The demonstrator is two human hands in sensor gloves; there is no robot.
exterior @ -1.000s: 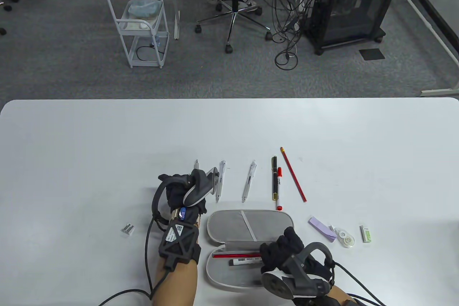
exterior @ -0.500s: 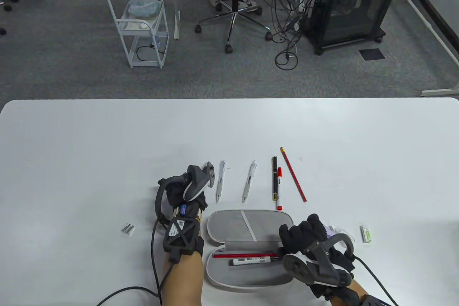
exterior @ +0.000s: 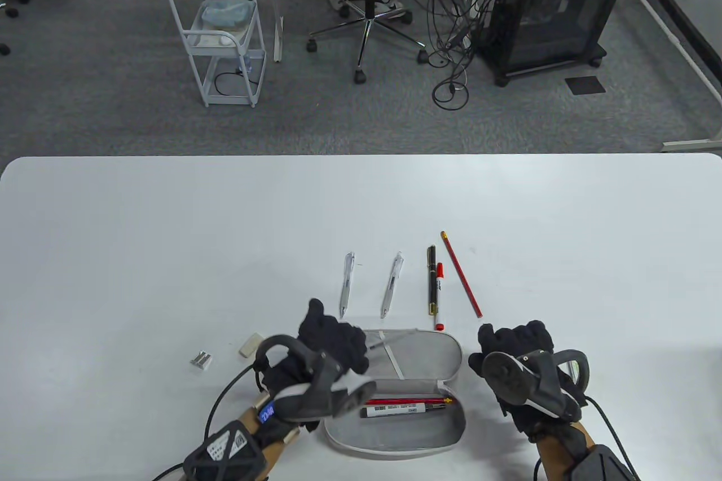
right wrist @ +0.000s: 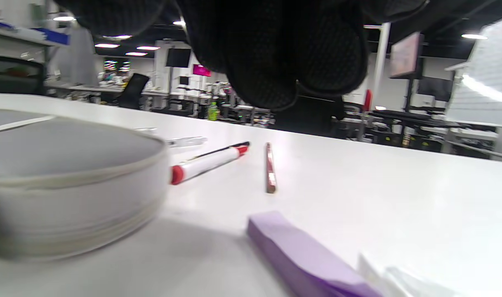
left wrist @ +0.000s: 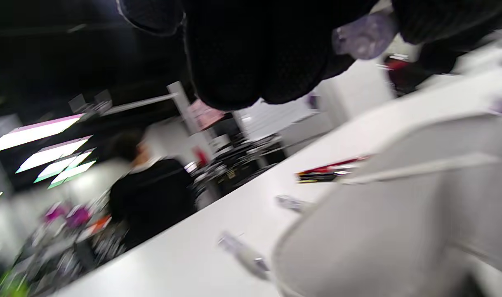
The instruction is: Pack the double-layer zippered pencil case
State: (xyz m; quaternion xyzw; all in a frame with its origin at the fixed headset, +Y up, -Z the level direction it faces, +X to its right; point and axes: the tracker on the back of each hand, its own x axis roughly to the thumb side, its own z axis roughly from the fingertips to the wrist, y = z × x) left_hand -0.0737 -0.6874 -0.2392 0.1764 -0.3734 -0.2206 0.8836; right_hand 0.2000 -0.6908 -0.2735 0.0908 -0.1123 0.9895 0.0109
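The grey pencil case (exterior: 417,348) lies open near the table's front edge, with a red pencil (exterior: 406,401) and a labelled marker (exterior: 395,409) in its lower half. My left hand (exterior: 361,345) is over the left end of the case's lid and grips a clear pen (exterior: 377,343), which also shows between the fingers in the left wrist view (left wrist: 364,35). My right hand (exterior: 507,337) hovers just right of the case with nothing in it, above the purple sticky-note block (right wrist: 308,255). Most of the held pen is hidden by the glove.
Two clear pens (exterior: 347,283) (exterior: 392,283), a black pen (exterior: 431,281), a red-capped marker (exterior: 439,295) and a red pencil (exterior: 461,273) lie behind the case. A white eraser (exterior: 250,344) and a metal sharpener (exterior: 201,360) lie to the left.
My left hand lifted the leftmost clear pen and brought it back over the case, uncovering the white eraser. My right hand left the case and moved right, over the sticky notes.
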